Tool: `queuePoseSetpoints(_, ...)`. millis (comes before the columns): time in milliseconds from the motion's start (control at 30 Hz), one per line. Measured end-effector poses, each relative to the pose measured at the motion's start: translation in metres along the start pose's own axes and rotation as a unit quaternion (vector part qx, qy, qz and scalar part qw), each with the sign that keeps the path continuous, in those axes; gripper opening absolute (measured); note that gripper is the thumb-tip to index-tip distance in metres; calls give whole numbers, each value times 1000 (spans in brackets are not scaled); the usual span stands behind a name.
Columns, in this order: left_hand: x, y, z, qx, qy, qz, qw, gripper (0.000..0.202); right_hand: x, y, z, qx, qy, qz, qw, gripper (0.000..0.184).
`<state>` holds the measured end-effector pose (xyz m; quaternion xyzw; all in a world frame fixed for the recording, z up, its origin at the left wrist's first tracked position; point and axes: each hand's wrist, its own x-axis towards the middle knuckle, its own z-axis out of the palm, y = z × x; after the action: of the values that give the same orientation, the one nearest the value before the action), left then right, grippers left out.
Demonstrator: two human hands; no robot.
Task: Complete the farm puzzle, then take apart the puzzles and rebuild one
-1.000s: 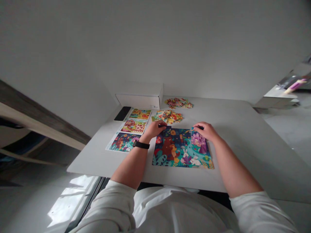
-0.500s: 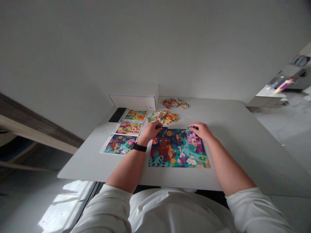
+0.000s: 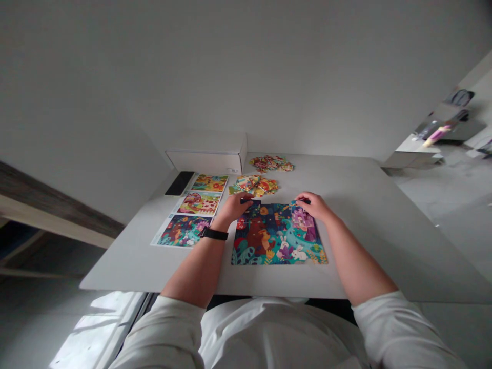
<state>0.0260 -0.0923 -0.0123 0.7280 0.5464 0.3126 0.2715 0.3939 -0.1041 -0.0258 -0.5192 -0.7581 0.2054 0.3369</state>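
A colourful jigsaw puzzle (image 3: 279, 238) with a bear, rabbits and a purple animal lies flat on the table in front of me. At its upper left corner, my left hand (image 3: 235, 207) has its fingers pinched on a dark blue puzzle piece (image 3: 254, 203). My right hand (image 3: 313, 206) pinches another piece at the upper right corner, mostly covered by the fingers. Between the hands, the puzzle's top edge is uneven. Left of it lies a printed sheet (image 3: 172, 221) with three pictures, the nearest matching the puzzle.
Just beyond the puzzle sits a heap of loose pieces (image 3: 263, 185), with a second heap (image 3: 272, 163) behind it. A white box (image 3: 205, 160) stands against the wall. Beside the sheet rests a black phone (image 3: 179, 183). The white table (image 3: 369, 225) extends to the right.
The whole view has shifted slightly, so things appear a little further left. Both hands stay at the puzzle's upper corners, with only slight finger movement.
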Motion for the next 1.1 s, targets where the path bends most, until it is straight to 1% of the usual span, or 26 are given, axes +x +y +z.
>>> queuePoseSetpoints(133, 1, -1, -1, -24, 19, -10, 999, 27, 0, 0, 1, -11, 18, 4, 1000, 11)
queuePoseSetpoints(233, 0, -1, -1, -42, 35, -5, 999, 23, -1, -1, 1, -6, 9, 15, 1000, 12)
queuePoseSetpoints(333, 0, 0, 1, -126, 40, -23, 991, 30, -2, -1, -1, 19, 15, 33, 999, 18)
queuePoseSetpoints(433, 0, 0, 5, -232, 50, -45, 970, 40, -1, -1, -2, 18, 23, 45, 999, 20)
queuePoseSetpoints(500, 0, 1, 6, -279, 38, -46, 958, 44, -1, 0, -3, 26, 20, 56, 998, 21)
queuePoseSetpoints(567, -1, 3, 8, -295, 1, -36, 955, 44, 0, 2, -3, 48, 20, 68, 996, 24)
queuePoseSetpoints(667, -6, 13, 11, -252, -69, -2, 965, 39, 2, 5, -3, 82, 28, 80, 993, 31)
queuePoseSetpoints(767, -14, 26, 18, -168, -145, 41, 974, 31, 4, 9, -5, 113, 40, 93, 988, 37)
queuePoseSetpoints(833, -19, 34, 24, -114, -176, 73, 975, 25, 5, 11, -6, 128, 49, 99, 986, 39)
queuePoseSetpoints(900, -23, 40, 30, -64, -174, 105, 977, 22, 5, 14, -7, 130, 52, 104, 985, 39)
queuePoseSetpoints(1000, -28, 46, 36, -7, -143, 148, 979, 24, 4, 17, -5, 95, 60, 111, 987, 40)
queuePoseSetpoints(1100, -29, 49, 40, 15, -120, 176, 977, 25, 4, 15, -2, 76, 72, 118, 988, 41)
